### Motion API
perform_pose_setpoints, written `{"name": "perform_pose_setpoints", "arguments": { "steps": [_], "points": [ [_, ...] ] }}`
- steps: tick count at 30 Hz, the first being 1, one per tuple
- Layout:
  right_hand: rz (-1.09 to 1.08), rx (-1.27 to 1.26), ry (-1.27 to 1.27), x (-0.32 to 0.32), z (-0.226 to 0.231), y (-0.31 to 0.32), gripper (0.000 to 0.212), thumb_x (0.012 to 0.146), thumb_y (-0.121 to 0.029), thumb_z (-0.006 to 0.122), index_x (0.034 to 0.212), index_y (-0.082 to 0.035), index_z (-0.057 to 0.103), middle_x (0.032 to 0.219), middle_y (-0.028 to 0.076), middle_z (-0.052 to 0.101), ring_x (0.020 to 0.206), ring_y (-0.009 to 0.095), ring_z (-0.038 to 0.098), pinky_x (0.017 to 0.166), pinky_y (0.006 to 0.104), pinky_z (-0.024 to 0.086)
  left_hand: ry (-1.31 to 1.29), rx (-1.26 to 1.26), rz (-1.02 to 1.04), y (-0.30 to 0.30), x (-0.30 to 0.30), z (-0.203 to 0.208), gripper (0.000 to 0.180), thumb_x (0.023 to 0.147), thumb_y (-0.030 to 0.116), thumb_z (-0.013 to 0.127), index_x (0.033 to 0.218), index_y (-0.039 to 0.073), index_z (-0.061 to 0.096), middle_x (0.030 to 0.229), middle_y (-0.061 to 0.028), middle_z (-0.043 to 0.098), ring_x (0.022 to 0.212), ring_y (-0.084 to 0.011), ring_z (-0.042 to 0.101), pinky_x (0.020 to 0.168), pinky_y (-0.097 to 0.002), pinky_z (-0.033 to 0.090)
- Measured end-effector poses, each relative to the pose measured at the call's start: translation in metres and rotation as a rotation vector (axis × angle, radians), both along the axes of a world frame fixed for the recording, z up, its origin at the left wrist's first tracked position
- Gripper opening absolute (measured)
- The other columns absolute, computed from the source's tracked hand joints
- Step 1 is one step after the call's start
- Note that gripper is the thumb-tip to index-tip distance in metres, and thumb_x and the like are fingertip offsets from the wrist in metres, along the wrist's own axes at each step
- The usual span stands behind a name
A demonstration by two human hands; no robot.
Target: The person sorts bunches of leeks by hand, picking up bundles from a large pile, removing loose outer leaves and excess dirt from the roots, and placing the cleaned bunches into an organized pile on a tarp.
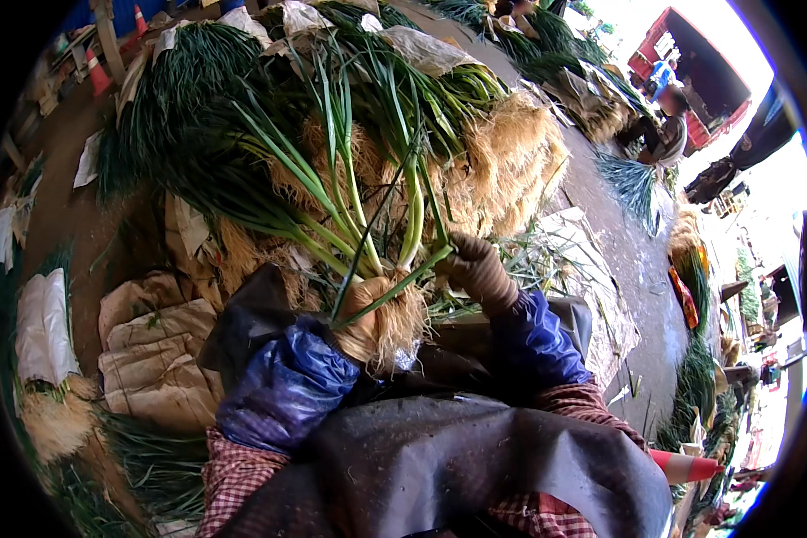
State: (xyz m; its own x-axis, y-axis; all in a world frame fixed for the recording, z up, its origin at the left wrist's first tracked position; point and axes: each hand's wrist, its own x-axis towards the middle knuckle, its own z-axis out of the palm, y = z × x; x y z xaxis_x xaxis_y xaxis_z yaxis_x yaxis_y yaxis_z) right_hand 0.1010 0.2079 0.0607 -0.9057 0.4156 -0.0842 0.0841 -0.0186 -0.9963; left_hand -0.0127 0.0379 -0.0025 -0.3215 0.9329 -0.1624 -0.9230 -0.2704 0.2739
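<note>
My left hand (359, 327), in a tan glove, is closed around the root end of a few green onions (413, 215). Their pale roots (400, 327) hang down beside the glove, and the green tops fan upward and away. My right hand (481, 272), also gloved, is closed at the right of the stalks. From its fingers a loose green leaf (402, 285) runs slantwise across the stalk bases to the left glove. Behind both hands lies a large heap of green onions (215, 81), with a thick mass of tan roots (502, 166) facing me.
Crumpled brown paper (157, 354) lies at the left, near a white-wrapped bundle (47, 327). Leaf scraps cover a pale sheet (583, 269) at the right. A dark apron (439, 457) covers my lap. Traffic cones (97, 72) stand far left; a person (668, 130) sits far right by a red truck (690, 72).
</note>
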Motion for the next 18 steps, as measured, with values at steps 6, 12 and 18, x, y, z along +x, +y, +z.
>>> {"name": "perform_pose_setpoints", "arguments": {
  "steps": [6,12,18],
  "points": [
    [0.227,-0.589,0.041,0.058,-0.005,0.013,0.018,0.092,-0.013,0.061,0.107,-0.003,0.063,0.082,0.003,0.063,0.065,0.007,0.055,0.05,0.0154,0.04,0.009,-0.116,0.215,0.007,0.006,0.016,0.02,0.081,-0.006,0.052,0.1,-0.009,0.056,0.09,-0.01,0.058,0.077,-0.0163,0.061,0.069,-0.024,0.054],
    [0.051,0.966,-0.514,0.137,0.014,0.078,0.026,0.087,-0.011,0.063,0.111,-0.003,0.063,0.093,0.003,0.065,0.082,0.014,0.061,0.072,0.028,0.051,0.124,-0.2,0.187,0.007,0.004,0.02,0.021,0.076,-0.003,0.058,0.097,-0.005,0.058,0.084,-0.0088,0.061,0.071,-0.0177,0.061,0.067,-0.0263,0.054],
    [-0.085,0.747,-0.208,0.093,0.03,0.072,0.031,0.086,-0.013,0.066,0.116,-0.004,0.063,0.094,0.01,0.069,0.083,0.013,0.064,0.073,0.0271,0.053,0.279,-0.195,0.193,0.014,0.005,0.014,0.023,0.075,-0.003,0.059,0.098,-0.006,0.059,0.088,-0.0101,0.063,0.076,-0.0181,0.063,0.071,-0.0267,0.054]
  ]
}}
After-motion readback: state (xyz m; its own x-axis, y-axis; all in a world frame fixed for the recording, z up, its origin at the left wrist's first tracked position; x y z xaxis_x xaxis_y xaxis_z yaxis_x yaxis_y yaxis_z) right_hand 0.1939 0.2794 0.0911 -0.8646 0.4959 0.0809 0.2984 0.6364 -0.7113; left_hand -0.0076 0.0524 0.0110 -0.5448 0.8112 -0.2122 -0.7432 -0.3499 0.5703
